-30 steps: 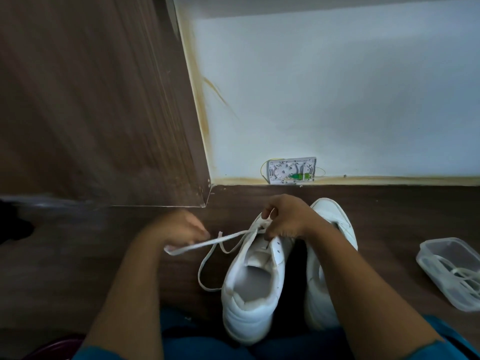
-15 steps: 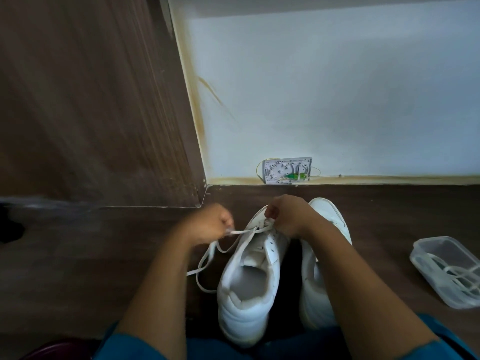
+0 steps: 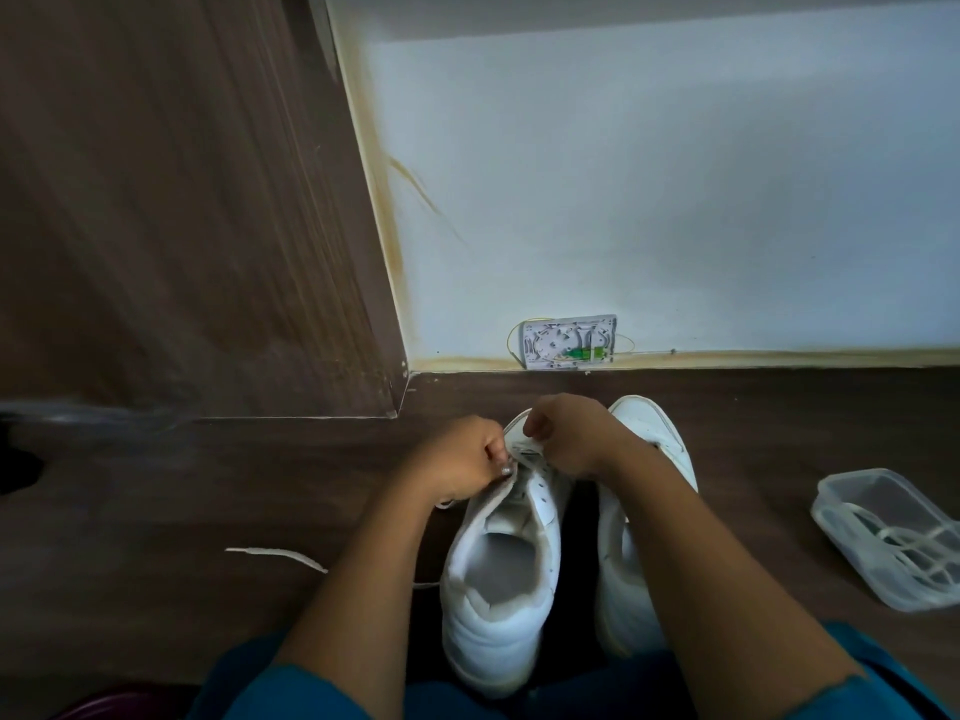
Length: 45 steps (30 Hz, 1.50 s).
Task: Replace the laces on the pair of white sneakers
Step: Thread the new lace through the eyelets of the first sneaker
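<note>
Two white sneakers stand side by side on the dark wooden floor, toes toward the wall. The left sneaker (image 3: 498,569) has its opening facing me. The right sneaker (image 3: 649,433) is mostly hidden under my right forearm. My left hand (image 3: 462,459) pinches the white lace (image 3: 280,554) at the left sneaker's upper eyelets. My right hand (image 3: 566,433), fingers curled, grips the lace at the same spot from the other side. A loose end of the lace trails on the floor to the left.
A clear plastic box (image 3: 893,537) holding white laces lies on the floor at the right. A small open wall junction box (image 3: 569,341) sits at the skirting. A brown wooden panel (image 3: 182,200) rises at the left.
My left hand has come in from the left toward the sneaker's eyelets, beside my right hand. The lace that was stretched out leftward now lies slack on the floor.
</note>
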Each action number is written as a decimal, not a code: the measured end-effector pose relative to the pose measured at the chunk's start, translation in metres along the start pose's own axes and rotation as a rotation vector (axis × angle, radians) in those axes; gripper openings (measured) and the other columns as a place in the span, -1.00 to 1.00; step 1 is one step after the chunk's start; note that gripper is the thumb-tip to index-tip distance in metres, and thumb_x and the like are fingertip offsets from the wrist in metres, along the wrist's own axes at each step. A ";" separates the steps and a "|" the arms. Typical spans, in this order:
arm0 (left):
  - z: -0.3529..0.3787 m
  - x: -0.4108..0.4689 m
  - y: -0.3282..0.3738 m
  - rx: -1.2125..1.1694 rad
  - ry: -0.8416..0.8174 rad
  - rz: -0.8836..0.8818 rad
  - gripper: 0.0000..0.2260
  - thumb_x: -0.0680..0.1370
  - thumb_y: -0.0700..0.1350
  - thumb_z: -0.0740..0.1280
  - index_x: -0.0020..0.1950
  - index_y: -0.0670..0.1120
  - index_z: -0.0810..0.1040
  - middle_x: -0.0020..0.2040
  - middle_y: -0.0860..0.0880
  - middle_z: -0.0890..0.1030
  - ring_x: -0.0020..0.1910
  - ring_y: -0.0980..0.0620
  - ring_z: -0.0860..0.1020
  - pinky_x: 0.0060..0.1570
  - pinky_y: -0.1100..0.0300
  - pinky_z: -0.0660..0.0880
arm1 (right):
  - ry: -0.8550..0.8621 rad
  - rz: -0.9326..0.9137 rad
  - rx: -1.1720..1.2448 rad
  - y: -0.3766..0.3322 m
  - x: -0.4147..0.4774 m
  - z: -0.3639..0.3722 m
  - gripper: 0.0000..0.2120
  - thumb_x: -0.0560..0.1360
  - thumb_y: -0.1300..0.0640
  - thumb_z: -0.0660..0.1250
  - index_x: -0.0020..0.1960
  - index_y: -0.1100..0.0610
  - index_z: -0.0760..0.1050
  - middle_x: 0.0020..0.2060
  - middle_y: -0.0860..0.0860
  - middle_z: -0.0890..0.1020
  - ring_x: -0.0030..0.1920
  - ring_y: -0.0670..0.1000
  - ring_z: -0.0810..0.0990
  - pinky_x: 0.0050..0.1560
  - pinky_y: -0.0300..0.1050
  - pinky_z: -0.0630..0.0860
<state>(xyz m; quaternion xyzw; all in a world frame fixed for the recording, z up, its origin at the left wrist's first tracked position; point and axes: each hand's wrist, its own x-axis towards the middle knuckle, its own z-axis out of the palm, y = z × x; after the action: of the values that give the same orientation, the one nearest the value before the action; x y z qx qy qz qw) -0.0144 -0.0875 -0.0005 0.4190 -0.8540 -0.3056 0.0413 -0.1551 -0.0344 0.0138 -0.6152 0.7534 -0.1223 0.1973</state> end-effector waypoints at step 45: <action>-0.007 -0.001 -0.004 -0.340 0.021 -0.163 -0.78 0.46 -0.26 0.28 0.03 0.00 0.54 -0.31 -0.11 0.42 -0.45 0.01 0.32 -0.43 0.21 0.25 | 0.190 0.092 1.255 -0.010 0.008 -0.006 -0.58 0.59 0.11 0.17 -0.45 0.13 0.40 -0.46 0.04 0.54 -0.38 0.03 0.48 -0.22 -0.11 0.40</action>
<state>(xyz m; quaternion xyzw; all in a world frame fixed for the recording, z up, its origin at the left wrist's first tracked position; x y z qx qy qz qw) -0.0083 -0.0918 0.0028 0.4771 -0.7528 -0.4435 0.0953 -0.1503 -0.0449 0.0221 -0.3359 0.5782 -0.5861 0.4575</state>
